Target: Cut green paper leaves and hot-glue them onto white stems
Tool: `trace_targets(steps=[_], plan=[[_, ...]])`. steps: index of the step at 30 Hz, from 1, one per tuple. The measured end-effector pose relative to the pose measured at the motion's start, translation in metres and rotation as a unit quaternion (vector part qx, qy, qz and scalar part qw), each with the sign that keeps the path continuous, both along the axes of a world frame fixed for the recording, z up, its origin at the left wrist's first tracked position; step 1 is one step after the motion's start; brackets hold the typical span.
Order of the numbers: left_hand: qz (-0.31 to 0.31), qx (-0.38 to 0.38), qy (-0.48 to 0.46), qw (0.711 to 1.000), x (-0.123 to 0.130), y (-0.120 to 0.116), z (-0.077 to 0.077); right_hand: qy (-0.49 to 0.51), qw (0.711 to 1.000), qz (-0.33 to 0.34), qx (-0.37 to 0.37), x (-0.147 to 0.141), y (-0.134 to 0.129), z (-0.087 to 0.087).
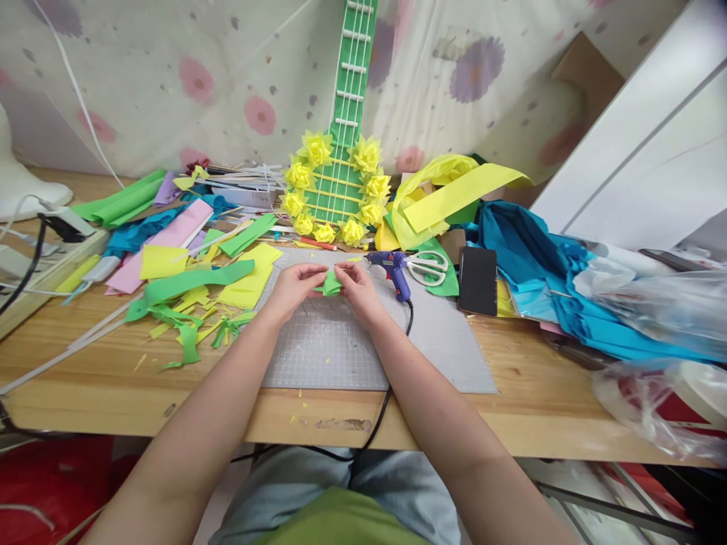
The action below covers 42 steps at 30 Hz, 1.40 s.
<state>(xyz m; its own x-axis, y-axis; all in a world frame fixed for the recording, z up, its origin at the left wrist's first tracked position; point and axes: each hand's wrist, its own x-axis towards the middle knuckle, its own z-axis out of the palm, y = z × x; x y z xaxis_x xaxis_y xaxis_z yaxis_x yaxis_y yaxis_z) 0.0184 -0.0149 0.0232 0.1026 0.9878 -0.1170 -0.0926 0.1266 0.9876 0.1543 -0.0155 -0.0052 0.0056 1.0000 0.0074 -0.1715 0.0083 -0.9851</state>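
"Green paper [331,284]: where is it found in the head view, and how is it gripped?"

"It is held over the far half of the grey cutting mat [437,341], pinched by the left hand [298,288] and the right hand [357,284], thumb and fingers being closed on it on both sides."

"What surface and room are shown?"

"The mat is laid on a wooden tabletop [534,409]. Beyond the mat a flowered sheet [141,76] is hung; a white panel [619,113] is seen slanting to its right."

"And what can be counted?"

"One purple glue gun [394,265] is set on the mat's far right part; one pair of scissors [430,261] and one black phone [478,280] are placed at its right. Beyond the mat, one green guitar-shaped piece [347,200] is stood, ringed by nine yellow flowers [366,155]. Left of the mat, paper scraps [189,341] are strewn, too tangled to be counted."

"What is hidden?"

"The guitar's top is cut off by the upper border. The green paper is partly covered by fingers, so its layers cannot be told. Well right of the mat, the contents of a clear plastic bag [670,303] are hardly made out."
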Motion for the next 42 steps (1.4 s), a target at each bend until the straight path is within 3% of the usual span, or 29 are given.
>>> trace_targets(steps=[7,14,24,29,36,42], plan=[[0.021,-0.030,-0.006,0.999,0.001,0.003,-0.003,-0.004,0.999,0.050,-0.008,0.002,0.000,0.002],[0.002,-0.031,0.003,1.000,0.002,-0.001,0.002,-0.085,0.996,0.009,0.033,-0.001,0.000,-0.004],[0.025,0.032,0.083,0.996,0.001,0.004,-0.011,-0.055,0.998,0.013,0.022,-0.001,0.000,-0.003],[0.025,0.012,0.090,0.996,0.004,0.002,-0.010,-0.050,0.998,-0.014,0.020,0.000,0.004,-0.006],[-0.011,0.053,0.136,0.989,0.003,0.004,-0.015,-0.032,0.999,-0.002,0.018,0.002,0.002,-0.003],[-0.089,0.102,0.179,0.975,-0.001,0.007,-0.019,0.007,0.999,0.038,-0.026,0.004,0.003,-0.008]])
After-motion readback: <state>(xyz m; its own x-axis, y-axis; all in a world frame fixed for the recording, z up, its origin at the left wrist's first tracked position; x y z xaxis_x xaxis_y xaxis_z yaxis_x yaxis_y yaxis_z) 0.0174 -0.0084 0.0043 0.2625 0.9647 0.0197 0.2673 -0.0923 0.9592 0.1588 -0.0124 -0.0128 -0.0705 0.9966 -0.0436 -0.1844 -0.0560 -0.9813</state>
